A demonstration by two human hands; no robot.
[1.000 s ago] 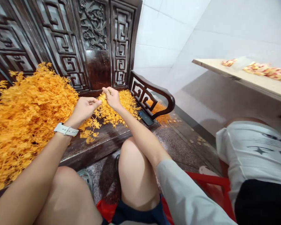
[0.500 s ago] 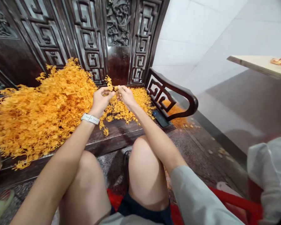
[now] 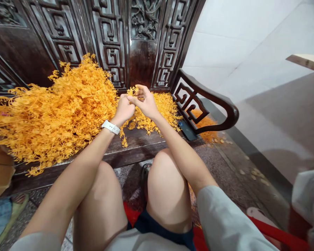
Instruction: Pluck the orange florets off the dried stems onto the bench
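My left hand, with a white watch on its wrist, is closed, its fingers curled around part of a yellow-orange plastic flower piece. Pressed up against it, my right hand pinches the same piece between thumb and fingers. The spiky tips of the piece show above both hands; the part inside the grip is hidden. A large heap of similar plastic flower pieces rises to the left on the dark wooden bench. Beneath and right of my hands lies a lower pile of loose small pieces.
A carved armrest bounds the bench at right, with a dark phone beside it. More orange bits lie on the floor beyond. A cardboard box stands at left, near another person's foot. Another person's sleeve shows at right.
My hands have come together; the right now overlaps the left at the fingertips, and less of the flower piece shows. The view has shifted slightly, with more of the box visible.
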